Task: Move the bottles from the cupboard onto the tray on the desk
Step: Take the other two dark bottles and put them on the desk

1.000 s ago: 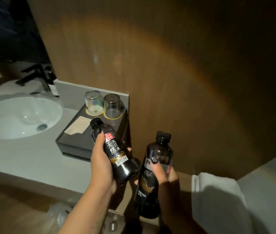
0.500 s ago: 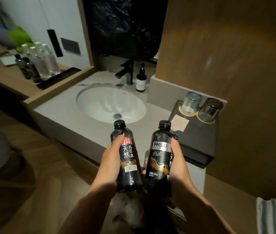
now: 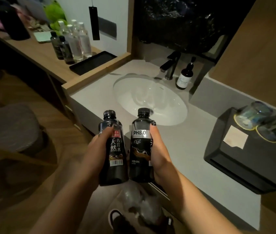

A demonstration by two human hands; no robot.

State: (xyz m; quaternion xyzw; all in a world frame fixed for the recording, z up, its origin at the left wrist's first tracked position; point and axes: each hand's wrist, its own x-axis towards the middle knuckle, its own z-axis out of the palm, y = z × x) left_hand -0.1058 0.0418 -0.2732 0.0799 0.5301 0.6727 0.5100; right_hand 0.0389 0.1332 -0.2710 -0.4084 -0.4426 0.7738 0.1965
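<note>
While carried upright above the grey washbasin counter (image 3: 193, 149), two black plastic bottles were gripped: one (image 3: 112, 149) by the left hand (image 3: 98, 149), one (image 3: 140, 146) by the right hand (image 3: 159, 152); the flat black tray (image 3: 92, 65) lay empty on the wooden desk (image 3: 39, 53) beyond.

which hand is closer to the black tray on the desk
Left. The left hand, gripping a dark bottle, is on the side toward the tray, which lies up and to its left. The right hand, with the PH8.0 bottle, is farther right.
</note>
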